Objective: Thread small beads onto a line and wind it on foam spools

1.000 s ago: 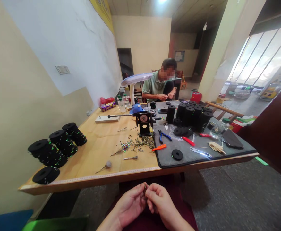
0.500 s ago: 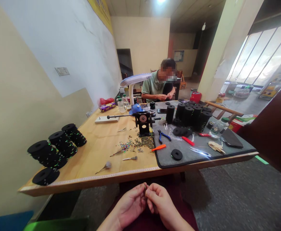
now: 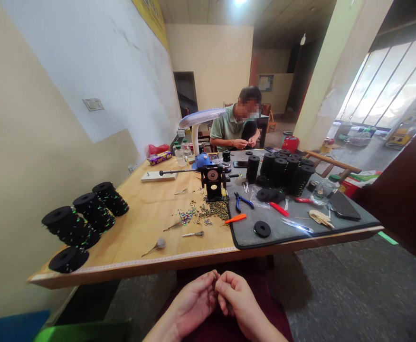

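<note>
My left hand (image 3: 195, 304) is over my lap, just below the table's front edge, palm turned up. Its thumb and forefinger pinch a tiny dark piece (image 3: 214, 275) with a pale glint, too small to name. Close against it, my right hand (image 3: 237, 297) is curled, thumb pressed to forefinger at the same spot; what lies between those fingertips is hidden. On the table ahead are a heap of small brassy pieces (image 3: 215, 209), a patch of coloured beads (image 3: 186, 216) and several thin tufted sticks, one of them a grey tuft (image 3: 160, 244).
A black hand-cranked device (image 3: 213, 183) stands mid-table before a desk lamp (image 3: 203, 115). Stacked black foam spools (image 3: 60, 221) are at left, more (image 3: 279, 171) at right. Blue pliers (image 3: 242, 203), tweezers (image 3: 297, 224) and an orange tool (image 3: 235, 218) lie nearby. A person (image 3: 229, 126) sits opposite.
Both hands stay nearly still, fingertips together. The view has shifted very slightly; nothing on the table has visibly moved.
</note>
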`<state>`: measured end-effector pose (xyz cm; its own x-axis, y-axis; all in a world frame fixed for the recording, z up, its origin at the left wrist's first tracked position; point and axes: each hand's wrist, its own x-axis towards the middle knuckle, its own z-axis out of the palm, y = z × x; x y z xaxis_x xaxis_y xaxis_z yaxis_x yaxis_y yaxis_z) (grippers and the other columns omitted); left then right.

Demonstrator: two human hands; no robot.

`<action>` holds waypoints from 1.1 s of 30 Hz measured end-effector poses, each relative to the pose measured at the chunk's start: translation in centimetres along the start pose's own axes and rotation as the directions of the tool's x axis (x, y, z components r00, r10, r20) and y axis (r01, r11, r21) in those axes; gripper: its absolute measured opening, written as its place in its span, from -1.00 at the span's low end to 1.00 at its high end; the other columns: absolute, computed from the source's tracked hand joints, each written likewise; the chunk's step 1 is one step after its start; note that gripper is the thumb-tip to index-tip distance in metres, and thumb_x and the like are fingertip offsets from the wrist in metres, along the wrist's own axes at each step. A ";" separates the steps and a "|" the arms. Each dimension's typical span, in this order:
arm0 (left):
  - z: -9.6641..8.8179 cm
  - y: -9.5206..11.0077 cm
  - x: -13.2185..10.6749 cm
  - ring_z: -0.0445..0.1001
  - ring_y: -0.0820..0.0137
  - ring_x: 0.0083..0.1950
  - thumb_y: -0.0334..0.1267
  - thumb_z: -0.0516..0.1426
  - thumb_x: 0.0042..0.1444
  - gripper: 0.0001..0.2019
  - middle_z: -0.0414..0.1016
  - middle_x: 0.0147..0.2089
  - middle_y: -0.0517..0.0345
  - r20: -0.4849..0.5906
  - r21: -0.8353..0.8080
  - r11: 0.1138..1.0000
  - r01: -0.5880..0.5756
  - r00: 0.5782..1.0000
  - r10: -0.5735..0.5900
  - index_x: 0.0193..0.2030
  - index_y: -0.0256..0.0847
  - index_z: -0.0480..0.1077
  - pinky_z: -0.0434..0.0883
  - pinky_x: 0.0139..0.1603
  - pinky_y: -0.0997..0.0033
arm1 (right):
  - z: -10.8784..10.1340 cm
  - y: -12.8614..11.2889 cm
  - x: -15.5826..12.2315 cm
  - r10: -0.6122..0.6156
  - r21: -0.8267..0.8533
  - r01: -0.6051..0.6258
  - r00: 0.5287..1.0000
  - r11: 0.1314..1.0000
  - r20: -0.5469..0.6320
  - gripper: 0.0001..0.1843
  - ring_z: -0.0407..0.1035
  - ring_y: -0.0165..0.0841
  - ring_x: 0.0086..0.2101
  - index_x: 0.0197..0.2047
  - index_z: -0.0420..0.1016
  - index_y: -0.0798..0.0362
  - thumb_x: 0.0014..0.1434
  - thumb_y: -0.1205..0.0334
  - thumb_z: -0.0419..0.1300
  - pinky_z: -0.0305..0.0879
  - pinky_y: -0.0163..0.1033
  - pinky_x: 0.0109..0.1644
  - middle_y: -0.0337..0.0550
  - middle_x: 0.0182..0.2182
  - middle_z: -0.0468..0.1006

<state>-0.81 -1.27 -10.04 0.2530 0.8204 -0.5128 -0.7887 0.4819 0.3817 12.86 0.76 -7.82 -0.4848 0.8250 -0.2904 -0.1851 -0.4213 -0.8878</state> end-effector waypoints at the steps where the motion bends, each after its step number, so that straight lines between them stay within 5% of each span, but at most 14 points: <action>1: 0.0 0.0 0.0 0.48 0.47 -0.48 -0.42 0.25 0.03 -0.96 0.57 -0.46 0.10 0.002 -0.001 1.000 -0.003 1.000 0.003 -0.34 -0.36 0.52 0.34 -0.40 0.51 | 0.0 0.0 0.0 0.002 0.003 -0.002 1.000 1.000 -0.001 -0.55 -0.04 -0.62 -0.78 -0.54 0.22 0.06 -0.11 -0.12 0.29 -0.25 -0.43 -0.67 -0.43 -0.81 0.28; 33: 1.8 -0.6 -0.7 0.40 0.37 -0.62 -0.24 0.32 -0.07 -0.78 0.46 -0.62 0.15 0.132 0.315 0.902 -0.295 0.955 0.266 -0.31 -0.32 0.49 0.37 -0.50 0.33 | -0.3 1.2 0.9 -0.010 0.133 0.012 1.000 0.991 -0.016 -0.47 0.11 -0.61 -0.76 -0.49 0.26 0.09 -0.17 -0.18 0.36 -0.10 -0.49 -0.70 -0.34 -0.75 0.40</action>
<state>0.51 -1.55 -8.57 0.1058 0.9521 -0.2870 -0.6098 0.2901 0.7376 12.47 1.11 -9.31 -0.4690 0.8352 -0.2873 -0.3025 -0.4575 -0.8362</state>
